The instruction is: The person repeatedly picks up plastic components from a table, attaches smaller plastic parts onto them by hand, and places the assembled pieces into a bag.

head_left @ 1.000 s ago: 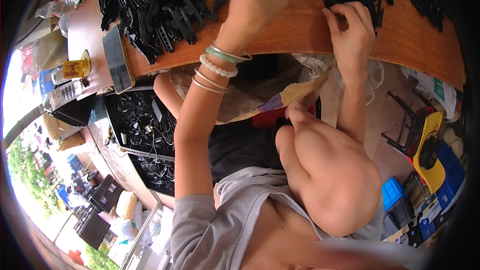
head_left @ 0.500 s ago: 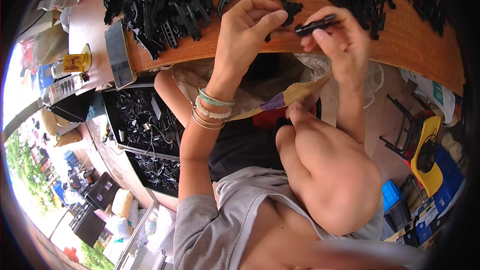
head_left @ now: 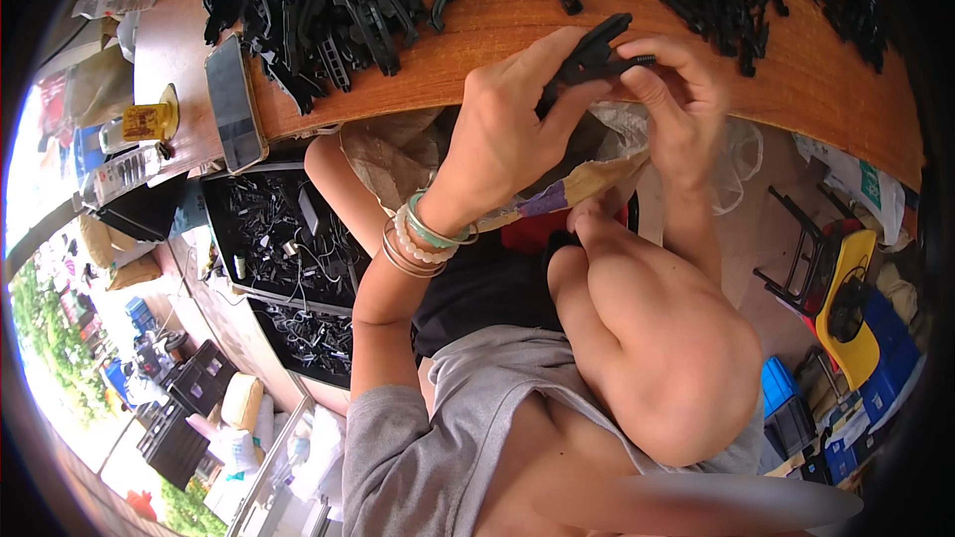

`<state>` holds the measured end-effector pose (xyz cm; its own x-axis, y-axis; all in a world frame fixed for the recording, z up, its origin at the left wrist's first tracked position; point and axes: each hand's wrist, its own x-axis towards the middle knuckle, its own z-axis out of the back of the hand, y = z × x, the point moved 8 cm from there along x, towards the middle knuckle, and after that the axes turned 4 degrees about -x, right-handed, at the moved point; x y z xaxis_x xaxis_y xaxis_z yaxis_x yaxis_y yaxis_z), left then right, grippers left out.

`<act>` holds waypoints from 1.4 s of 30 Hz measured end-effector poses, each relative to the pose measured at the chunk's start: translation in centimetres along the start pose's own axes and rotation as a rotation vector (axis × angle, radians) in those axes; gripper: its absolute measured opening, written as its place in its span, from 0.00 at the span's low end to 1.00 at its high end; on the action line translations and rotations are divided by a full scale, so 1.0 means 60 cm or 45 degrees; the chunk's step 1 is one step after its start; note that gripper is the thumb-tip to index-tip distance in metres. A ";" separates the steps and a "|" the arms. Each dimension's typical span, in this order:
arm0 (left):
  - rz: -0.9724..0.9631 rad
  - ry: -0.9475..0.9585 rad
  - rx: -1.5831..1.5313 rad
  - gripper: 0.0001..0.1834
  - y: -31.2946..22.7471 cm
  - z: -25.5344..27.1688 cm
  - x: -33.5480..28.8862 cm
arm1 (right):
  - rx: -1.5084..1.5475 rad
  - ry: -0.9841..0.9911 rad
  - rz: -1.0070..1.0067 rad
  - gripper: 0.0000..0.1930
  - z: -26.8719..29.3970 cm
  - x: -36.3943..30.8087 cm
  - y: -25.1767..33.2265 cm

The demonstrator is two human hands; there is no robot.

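Note:
My left hand (head_left: pixel 505 129) is closed around a black plastic part (head_left: pixel 593 50) above the near edge of the wooden table. The part is long and narrow, and its far end sticks up past my fingers. Close against it, my right hand (head_left: pixel 686 104) pinches a slim black piece with a ridged tip (head_left: pixel 639 62). The two pieces meet or overlap between my hands; whether they are joined I cannot tell. Beyond my left hand lies a heap of larger black plastic parts (head_left: pixel 373 35). Farther right on the table are smaller black parts (head_left: pixel 711 10).
A phone (head_left: pixel 235 104) lies at the table's left, near a yellow container (head_left: pixel 149 123). Under the table edge an open sack (head_left: pixel 393 154) hangs over my lap. Black trays of parts (head_left: pixel 284 229) stand at the left, a yellow stool (head_left: pixel 849 308) at the right.
My left hand has moved right and turned, and a longer black part now shows in it. Both hands have come together, bringing their pieces against each other.

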<state>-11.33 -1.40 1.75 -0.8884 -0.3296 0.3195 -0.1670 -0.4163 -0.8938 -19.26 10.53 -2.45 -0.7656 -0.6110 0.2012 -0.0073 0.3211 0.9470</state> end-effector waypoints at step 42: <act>0.036 -0.109 1.239 0.09 0.089 0.073 0.070 | -1.563 -0.034 0.641 0.14 -0.060 0.104 -0.014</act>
<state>-14.07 -8.70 -0.28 -0.8462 -0.3944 0.3584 0.3138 -0.9123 -0.2631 -21.71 3.82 -1.08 -0.5261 -0.6001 0.6026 0.8503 -0.3601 0.3838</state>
